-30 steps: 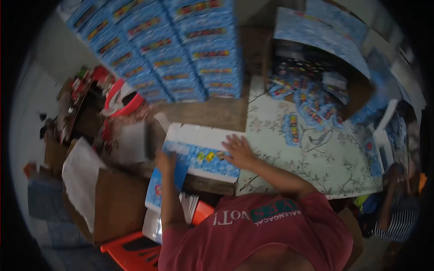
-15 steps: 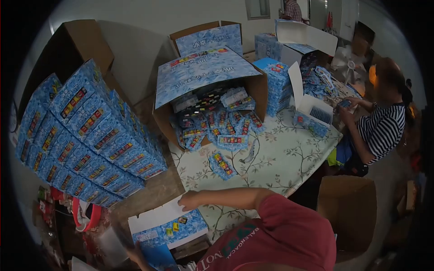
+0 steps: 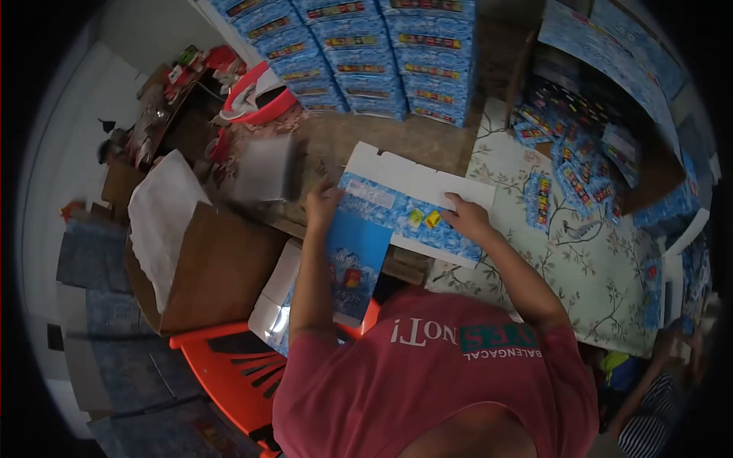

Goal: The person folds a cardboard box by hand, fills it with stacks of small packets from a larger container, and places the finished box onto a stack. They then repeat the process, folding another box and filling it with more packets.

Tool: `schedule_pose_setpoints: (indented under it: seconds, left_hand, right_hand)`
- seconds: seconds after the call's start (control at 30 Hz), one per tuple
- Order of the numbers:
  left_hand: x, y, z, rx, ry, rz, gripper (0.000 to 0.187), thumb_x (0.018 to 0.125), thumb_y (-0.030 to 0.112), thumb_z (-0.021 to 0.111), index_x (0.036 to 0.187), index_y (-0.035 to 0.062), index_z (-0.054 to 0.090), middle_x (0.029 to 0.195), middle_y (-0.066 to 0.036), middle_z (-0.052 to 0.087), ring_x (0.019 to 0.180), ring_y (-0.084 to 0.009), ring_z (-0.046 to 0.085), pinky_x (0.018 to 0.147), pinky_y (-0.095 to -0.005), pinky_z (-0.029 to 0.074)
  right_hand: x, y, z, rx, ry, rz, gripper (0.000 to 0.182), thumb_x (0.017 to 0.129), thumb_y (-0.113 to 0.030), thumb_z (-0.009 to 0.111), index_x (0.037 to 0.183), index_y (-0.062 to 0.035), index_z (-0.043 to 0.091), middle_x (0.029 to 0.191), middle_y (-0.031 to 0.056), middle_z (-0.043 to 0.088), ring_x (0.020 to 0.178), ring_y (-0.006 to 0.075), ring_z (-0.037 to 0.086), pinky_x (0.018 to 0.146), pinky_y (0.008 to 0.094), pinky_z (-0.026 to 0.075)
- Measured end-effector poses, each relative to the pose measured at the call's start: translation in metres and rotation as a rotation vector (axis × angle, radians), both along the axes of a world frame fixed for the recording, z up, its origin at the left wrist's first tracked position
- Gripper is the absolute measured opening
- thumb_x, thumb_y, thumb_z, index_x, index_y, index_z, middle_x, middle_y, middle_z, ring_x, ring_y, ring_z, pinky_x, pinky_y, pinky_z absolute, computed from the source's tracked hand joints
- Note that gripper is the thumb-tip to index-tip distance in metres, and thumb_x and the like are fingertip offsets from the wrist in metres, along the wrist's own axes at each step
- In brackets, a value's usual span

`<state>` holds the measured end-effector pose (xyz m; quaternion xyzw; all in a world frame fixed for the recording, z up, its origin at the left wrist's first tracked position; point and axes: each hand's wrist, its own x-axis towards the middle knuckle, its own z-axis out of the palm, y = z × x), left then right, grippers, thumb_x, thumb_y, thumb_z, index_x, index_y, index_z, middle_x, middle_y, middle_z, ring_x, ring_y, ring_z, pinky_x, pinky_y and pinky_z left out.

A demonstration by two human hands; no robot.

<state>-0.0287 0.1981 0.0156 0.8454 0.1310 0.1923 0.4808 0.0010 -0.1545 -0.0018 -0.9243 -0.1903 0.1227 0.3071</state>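
A flat, unfolded cardboard box (image 3: 372,194) lies across the table in front of me, with blue ice print and white flaps. Its blue lid panel (image 3: 359,263) hangs towards my body. My left hand (image 3: 324,202) is at the left edge of the cardboard, its fingers curled in on that edge. On the right part of the same sheet rests my right hand (image 3: 467,219), fingers apart, one stretched out by the white flap. Small yellow printed pictures show just left of those fingers.
Stacked blue boxes (image 3: 359,65) stand behind. To the right, blue packets (image 3: 576,172) spill from a large carton (image 3: 657,172) on the flowered tablecloth (image 3: 500,267). A brown carton (image 3: 221,267), an orange chair (image 3: 221,366) and a red basin (image 3: 263,111) are leftward. A striped-shirt co-worker (image 3: 649,420) is at far right.
My view has swung left and down. My left hand has come up to the cardboard's left edge. The right hand has shifted from the upper flap area onto the right part.
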Motion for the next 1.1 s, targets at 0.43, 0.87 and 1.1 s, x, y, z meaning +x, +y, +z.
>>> schedule_pose_setpoints:
  seconds: [0.43,0.87,1.1]
  left_hand:
    - [0.01,-0.023,0.048,-0.139,0.268,-0.078,0.03,0.082,0.023,0.069,0.093,-0.004,0.064,0.075,-0.005,0.065,0.072,-0.0144,0.06,0.066,-0.0284,0.047]
    - [0.001,-0.082,0.12,0.122,-0.011,-0.084,0.024,0.089,0.02,0.059,0.1,-0.0018,0.064,0.078,-0.007,0.066,0.066,-0.0133,0.058,0.062,-0.0264,0.044]
    - [-0.02,-0.121,0.236,0.829,-0.732,-0.008,0.029,0.08,0.003,0.062,0.109,0.0028,0.062,0.112,-0.014,0.062,0.097,-0.0278,0.063,0.078,-0.0343,0.05]
  right_hand:
    - [0.011,0.016,-0.001,0.354,0.121,-0.084,0.051,0.083,-0.034,0.063,0.125,-0.0099,0.049,0.073,0.0116,0.063,0.066,0.0224,0.062,0.06,0.033,0.048]
    - [0.027,0.037,0.112,0.705,0.589,-0.003,0.025,0.087,-0.024,0.063,0.097,-0.0009,0.06,0.061,0.0045,0.06,0.056,0.0129,0.059,0.052,0.0239,0.047]
    - [0.008,0.037,0.159,1.426,0.531,0.04,0.024,0.091,-0.024,0.058,0.103,-0.003,0.057,0.066,0.0045,0.061,0.06,0.0142,0.061,0.057,0.0282,0.049]
